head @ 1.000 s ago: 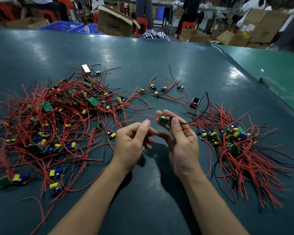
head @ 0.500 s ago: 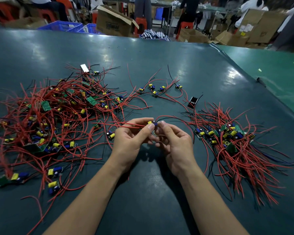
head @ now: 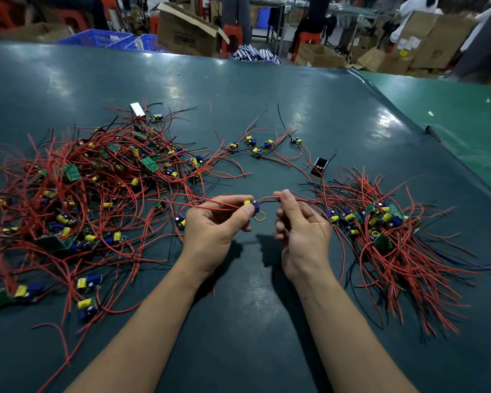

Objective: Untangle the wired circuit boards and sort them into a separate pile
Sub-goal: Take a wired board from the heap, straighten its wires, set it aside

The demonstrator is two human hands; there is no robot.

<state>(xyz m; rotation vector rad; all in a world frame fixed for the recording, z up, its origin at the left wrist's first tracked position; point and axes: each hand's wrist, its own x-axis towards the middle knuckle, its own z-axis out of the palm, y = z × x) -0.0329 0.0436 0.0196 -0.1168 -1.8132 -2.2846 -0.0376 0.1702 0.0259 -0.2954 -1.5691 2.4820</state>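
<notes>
A: Closest to us, what are the hands doing?

B: Both are raised just above the dark green counter [head: 244, 321]. The left hand [head: 213, 231] pinches a small circuit board [head: 252, 207] with a yellow part between thumb and fingers. The right hand [head: 301, 228] is curled, pinching the red wire [head: 268, 198] that runs from that board.

A: And on either side?

B: To the left sprawls the big tangled heap [head: 77, 194] of red-wired boards. To the right lies the smaller sorted pile [head: 386, 231], its wires fanned outward.

A: Further back?

B: A few loose boards [head: 255, 146] sit in a row between the piles, with a small black part [head: 319, 167] near them and a white block [head: 138, 109] at the heap's far edge. Beyond the counter stand an open cardboard box [head: 187, 32], blue crates [head: 96, 38] and red stools [head: 231, 35].
</notes>
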